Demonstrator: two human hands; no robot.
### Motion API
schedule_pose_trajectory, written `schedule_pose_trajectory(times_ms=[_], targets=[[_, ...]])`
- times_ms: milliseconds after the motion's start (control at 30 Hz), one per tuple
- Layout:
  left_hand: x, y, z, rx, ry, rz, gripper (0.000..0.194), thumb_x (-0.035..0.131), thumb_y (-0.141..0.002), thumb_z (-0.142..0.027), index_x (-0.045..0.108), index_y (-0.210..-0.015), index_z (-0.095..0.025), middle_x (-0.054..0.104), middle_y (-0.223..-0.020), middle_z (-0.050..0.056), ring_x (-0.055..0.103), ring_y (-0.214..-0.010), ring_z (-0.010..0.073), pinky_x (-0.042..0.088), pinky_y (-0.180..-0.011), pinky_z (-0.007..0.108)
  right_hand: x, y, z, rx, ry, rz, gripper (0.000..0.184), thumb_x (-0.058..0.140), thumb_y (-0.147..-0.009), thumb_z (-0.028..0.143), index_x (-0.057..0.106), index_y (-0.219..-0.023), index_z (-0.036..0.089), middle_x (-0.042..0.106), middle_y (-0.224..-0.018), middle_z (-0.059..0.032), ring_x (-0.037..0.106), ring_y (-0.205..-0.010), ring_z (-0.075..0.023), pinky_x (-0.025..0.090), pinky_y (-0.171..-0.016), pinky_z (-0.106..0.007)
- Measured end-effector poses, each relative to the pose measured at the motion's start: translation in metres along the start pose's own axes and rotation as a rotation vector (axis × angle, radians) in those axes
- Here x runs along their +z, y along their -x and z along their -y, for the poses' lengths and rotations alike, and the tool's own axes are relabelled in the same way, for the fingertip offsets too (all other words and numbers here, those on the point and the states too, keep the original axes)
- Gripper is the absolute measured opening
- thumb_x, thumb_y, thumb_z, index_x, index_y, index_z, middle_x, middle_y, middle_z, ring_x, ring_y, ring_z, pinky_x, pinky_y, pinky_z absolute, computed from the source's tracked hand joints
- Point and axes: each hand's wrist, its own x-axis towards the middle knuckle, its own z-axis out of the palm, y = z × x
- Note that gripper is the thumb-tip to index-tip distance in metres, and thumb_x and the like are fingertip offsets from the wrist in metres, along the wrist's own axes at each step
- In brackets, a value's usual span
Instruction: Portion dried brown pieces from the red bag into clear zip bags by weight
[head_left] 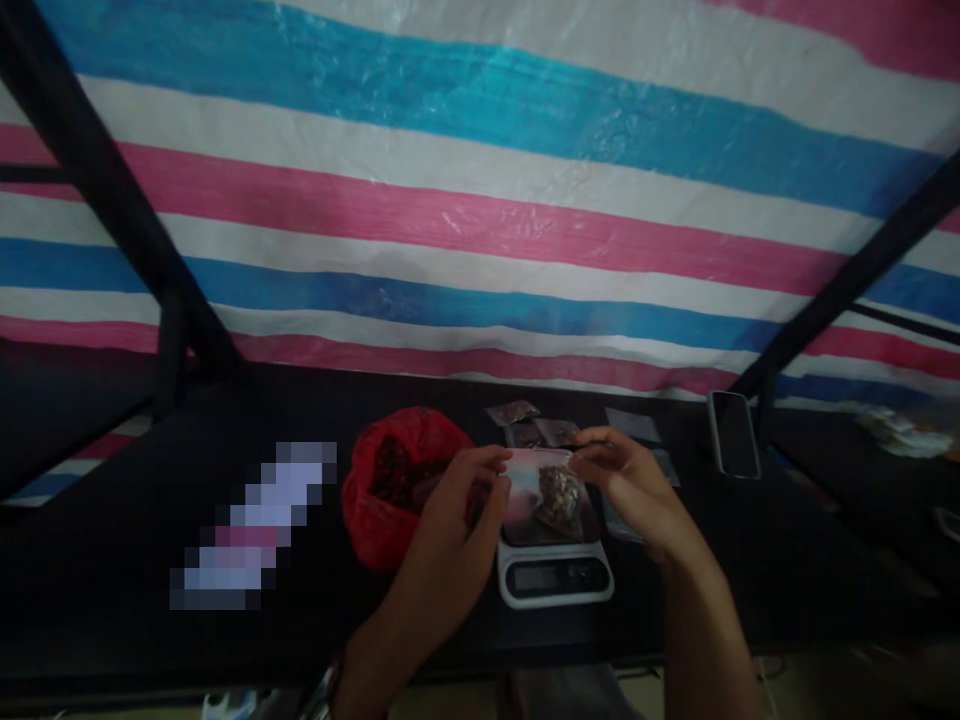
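On the square plate [519,515] of the white kitchen scale [556,594], between our two hands, we see a small clear bag [559,500] of brownish bits. It sits right of the plate's middle, its long axis running mostly from the far side toward us, the near end slanting slightly right. That leaves our right hand [631,492] the nearer one: its fingertips reach in from the right to the bag's far right corner, bent and close together, though we cannot tell whether they pinch the film or merely touch it. Our left hand [466,505] is at the plate's far left edge, so the bag lies to its right across a stretch of plate; thumb and forefinger look slightly apart, and we cannot make out whether any thin film is between them. Just beside that hand, on its left, the red plastic bag [361,525] stands open on the dark surface [300,640], while flat packets [514,412] lie beyond the scale.
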Motion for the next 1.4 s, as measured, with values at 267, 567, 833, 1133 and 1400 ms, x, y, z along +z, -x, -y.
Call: schedule_pose_trajectory(times_ms=[267, 567, 833, 1133, 1400], targets=[[0.016, -0.008, 0.002, 0.138, -0.238, -0.002, 0.023, 0.052, -0.101, -0.020, 0.068, -0.116, -0.027, 0.070, -0.112, 0.003, 0.068, -0.103, 0.0195, 0.053, -0.094, 0.035, 0.014, -0.017, -0.027, -0.176, 0.222, -0.117, 0.024, 0.066, -0.078, 0.028, 0.070, -0.100, 0.021, 0.075, -0.086, -0.0035, 0.068, -0.076, -0.0209, 0.052, -0.073, -0.034], [0.005, -0.017, 0.010, 0.261, -0.300, -0.175, 0.017, 0.053, -0.101, -0.017, 0.069, -0.104, -0.024, 0.071, -0.102, 0.003, 0.068, -0.095, 0.0179, 0.053, -0.086, 0.031, -0.008, -0.020, -0.027, -0.259, 0.322, -0.338, 0.028, 0.059, -0.087, 0.037, 0.076, -0.102, 0.019, 0.080, -0.093, -0.0099, 0.065, -0.073, -0.0235, 0.049, -0.071, -0.038], [-0.003, -0.011, 0.014, 0.296, -0.289, -0.308, 0.016, 0.055, -0.099, -0.014, 0.068, -0.098, -0.024, 0.069, -0.098, 0.001, 0.068, -0.091, 0.0169, 0.053, -0.082, 0.031, -0.008, -0.023, -0.031, -0.257, 0.290, -0.331, 0.027, 0.058, -0.087, 0.036, 0.077, -0.096, 0.019, 0.080, -0.091, -0.0097, 0.069, -0.077, -0.0244, 0.050, -0.075, -0.037], [-0.008, -0.012, 0.016, 0.367, -0.346, -0.349, 0.016, 0.057, -0.097, -0.011, 0.067, -0.097, -0.023, 0.068, -0.096, 0.000, 0.066, -0.087, 0.0159, 0.054, -0.078, 0.030, -0.008, -0.028, -0.030, -0.233, 0.317, -0.241, 0.026, 0.060, -0.087, 0.036, 0.077, -0.096, 0.019, 0.080, -0.089, -0.0090, 0.069, -0.077, -0.0239, 0.051, -0.075, -0.037], [-0.013, -0.013, 0.018, 0.372, -0.373, -0.352, 0.016, 0.057, -0.097, -0.012, 0.068, -0.096, -0.023, 0.069, -0.093, 0.001, 0.067, -0.081, 0.0170, 0.054, -0.075, 0.031, -0.010, -0.025, -0.033, -0.184, 0.327, -0.025, 0.019, 0.064, -0.088, 0.032, 0.077, -0.094, 0.019, 0.079, -0.086, -0.0052, 0.071, -0.078, -0.0213, 0.053, -0.075, -0.034]])
